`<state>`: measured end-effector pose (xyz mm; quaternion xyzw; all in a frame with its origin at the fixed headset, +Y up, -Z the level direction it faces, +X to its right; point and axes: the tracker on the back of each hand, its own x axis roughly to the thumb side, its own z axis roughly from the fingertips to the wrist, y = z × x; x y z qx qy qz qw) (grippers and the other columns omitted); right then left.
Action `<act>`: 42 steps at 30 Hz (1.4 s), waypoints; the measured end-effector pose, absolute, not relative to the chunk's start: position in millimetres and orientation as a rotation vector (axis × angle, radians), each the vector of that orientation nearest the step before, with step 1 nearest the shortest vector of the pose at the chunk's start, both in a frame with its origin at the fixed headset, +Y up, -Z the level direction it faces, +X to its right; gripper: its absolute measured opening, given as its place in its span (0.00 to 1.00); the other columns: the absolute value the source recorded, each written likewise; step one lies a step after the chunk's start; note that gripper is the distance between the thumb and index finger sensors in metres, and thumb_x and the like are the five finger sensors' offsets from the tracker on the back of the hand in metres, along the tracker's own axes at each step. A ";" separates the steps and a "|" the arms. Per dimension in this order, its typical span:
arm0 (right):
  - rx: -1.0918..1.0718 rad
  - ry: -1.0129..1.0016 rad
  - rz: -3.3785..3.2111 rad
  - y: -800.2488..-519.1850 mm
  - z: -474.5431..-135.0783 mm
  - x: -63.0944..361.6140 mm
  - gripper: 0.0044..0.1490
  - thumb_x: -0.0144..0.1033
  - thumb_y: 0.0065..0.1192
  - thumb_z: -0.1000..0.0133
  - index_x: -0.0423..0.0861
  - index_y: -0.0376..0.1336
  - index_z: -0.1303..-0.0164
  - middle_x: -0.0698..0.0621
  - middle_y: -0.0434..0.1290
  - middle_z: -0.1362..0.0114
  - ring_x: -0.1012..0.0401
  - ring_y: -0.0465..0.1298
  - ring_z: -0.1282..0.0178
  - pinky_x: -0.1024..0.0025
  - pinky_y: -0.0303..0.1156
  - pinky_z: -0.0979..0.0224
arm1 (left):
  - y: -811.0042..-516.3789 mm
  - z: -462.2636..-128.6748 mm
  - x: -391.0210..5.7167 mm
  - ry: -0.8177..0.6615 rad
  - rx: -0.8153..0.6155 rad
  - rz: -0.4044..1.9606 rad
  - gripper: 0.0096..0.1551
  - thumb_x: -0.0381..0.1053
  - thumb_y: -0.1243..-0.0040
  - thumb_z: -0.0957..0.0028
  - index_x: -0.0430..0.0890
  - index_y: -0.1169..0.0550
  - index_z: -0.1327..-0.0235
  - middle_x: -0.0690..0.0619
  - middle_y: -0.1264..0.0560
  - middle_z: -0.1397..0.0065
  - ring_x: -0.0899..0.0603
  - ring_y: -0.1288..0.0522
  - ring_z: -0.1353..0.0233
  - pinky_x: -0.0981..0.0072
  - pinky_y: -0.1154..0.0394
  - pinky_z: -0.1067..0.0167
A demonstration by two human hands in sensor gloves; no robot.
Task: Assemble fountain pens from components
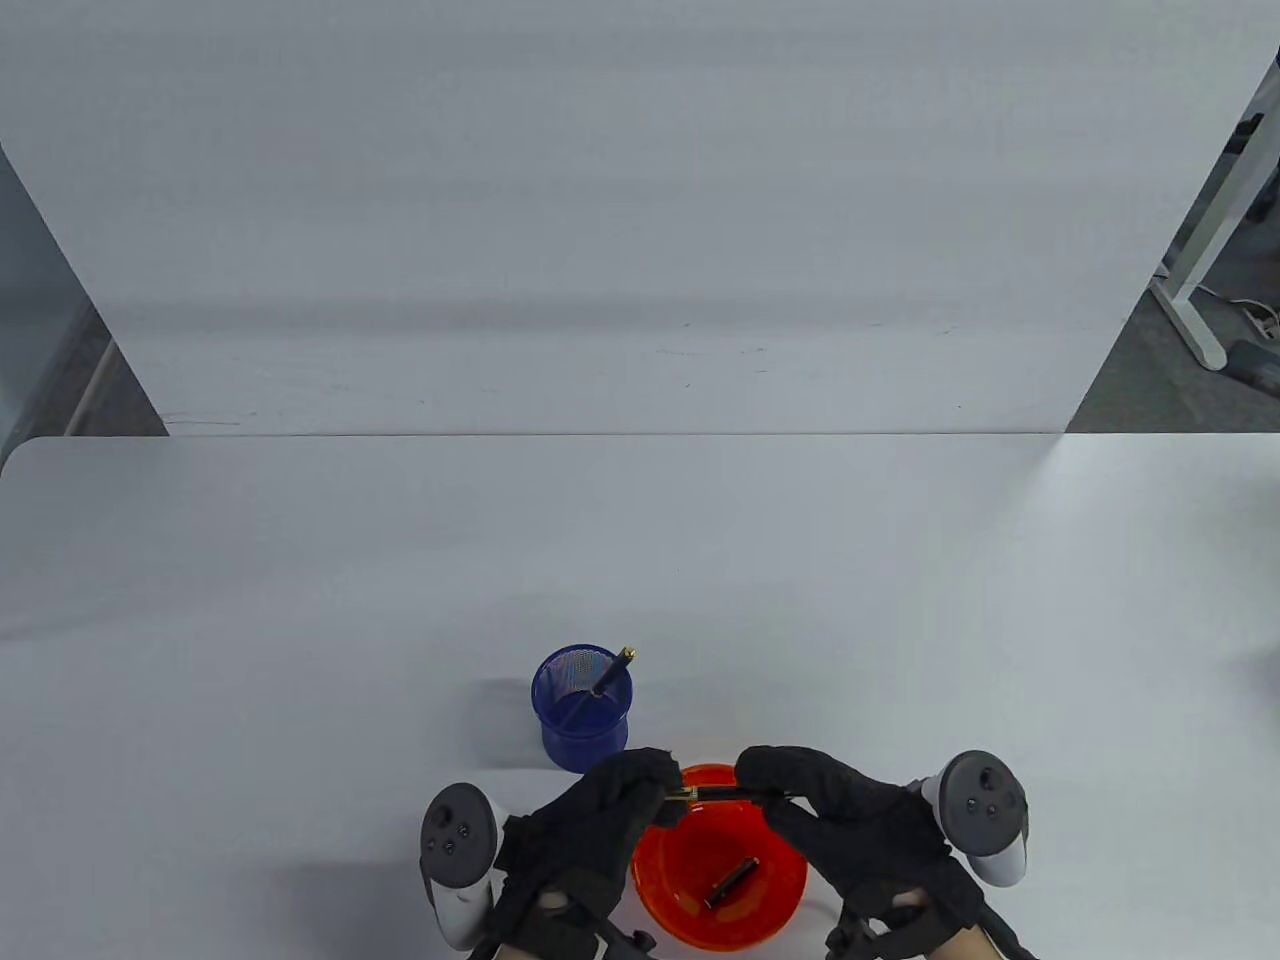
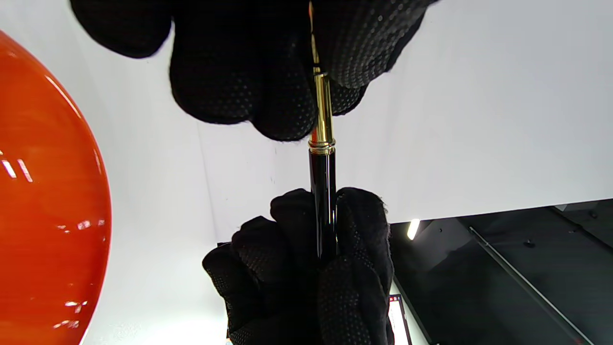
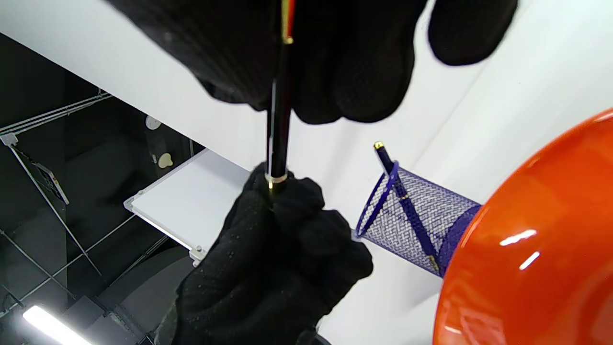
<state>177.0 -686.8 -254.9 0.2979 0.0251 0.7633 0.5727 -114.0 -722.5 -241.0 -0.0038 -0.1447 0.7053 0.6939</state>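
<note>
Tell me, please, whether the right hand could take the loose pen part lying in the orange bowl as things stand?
Probably not yet: the right hand and left hand both hold the black pen above the orange bowl; otherwise the pen part lies uncovered just below.

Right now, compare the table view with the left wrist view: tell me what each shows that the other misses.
Table view only: the blue cup holding a pen, a loose part inside the orange bowl, and both trackers. Left wrist view only: the gold section meeting the black barrel up close. Both: left hand and right hand gripping that pen above the bowl.
</note>
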 end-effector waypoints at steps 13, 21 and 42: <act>0.687 0.056 1.769 -689.6 -255.8 177.2 0.29 0.38 0.66 0.39 0.44 0.67 0.27 0.37 0.78 0.30 0.40 0.77 0.38 0.32 0.63 0.29 | -721.9 -240.5 -113.0 -0.325 -0.010 1.584 0.20 0.41 0.40 0.38 0.40 0.21 0.33 0.35 0.18 0.38 0.28 0.20 0.41 0.25 0.33 0.38; 0.694 0.052 1.790 -690.2 -255.9 177.6 0.25 0.32 0.66 0.39 0.46 0.69 0.30 0.37 0.76 0.27 0.40 0.76 0.36 0.31 0.62 0.28 | -721.8 -240.8 -113.8 -0.325 -0.002 1.570 0.20 0.41 0.40 0.38 0.40 0.21 0.34 0.35 0.18 0.38 0.29 0.20 0.42 0.25 0.33 0.38; 0.700 0.065 1.783 -690.8 -256.0 176.7 0.26 0.35 0.64 0.38 0.45 0.68 0.29 0.38 0.79 0.31 0.41 0.77 0.39 0.32 0.63 0.28 | -721.9 -240.8 -113.3 -0.327 -0.008 1.569 0.20 0.41 0.40 0.38 0.40 0.21 0.34 0.36 0.18 0.38 0.29 0.20 0.42 0.25 0.33 0.38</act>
